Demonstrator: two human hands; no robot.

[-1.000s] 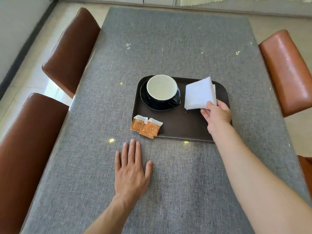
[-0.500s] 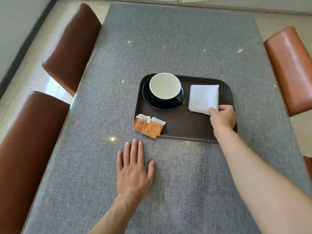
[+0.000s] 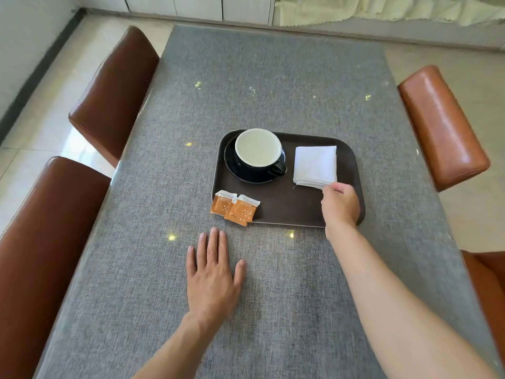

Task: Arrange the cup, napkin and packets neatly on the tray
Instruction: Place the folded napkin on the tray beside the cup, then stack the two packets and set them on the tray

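Note:
A dark brown tray (image 3: 287, 209) lies on the grey table. At its far left stands a black cup (image 3: 258, 151) with a pale inside, on a black saucer (image 3: 246, 175). A folded white napkin (image 3: 315, 165) lies flat at the tray's far right. My right hand (image 3: 340, 205) rests over the tray's near right part, fingers curled and pinching the napkin's near right corner. Two orange packets (image 3: 235, 207) overlap each other at the tray's near left corner, partly over the rim. My left hand (image 3: 213, 274) lies flat on the table, fingers spread, just short of the packets.
Brown leather chairs stand on both sides: two on the left (image 3: 109, 97), (image 3: 41, 242), one on the right (image 3: 442, 124), another at the near right edge (image 3: 489, 285). The grey tablecloth (image 3: 273, 77) stretches far beyond the tray.
The napkin, tilted up in my right hand a second ago, now lies flat on the tray. My right hand stays at its near corner. My left hand has not moved.

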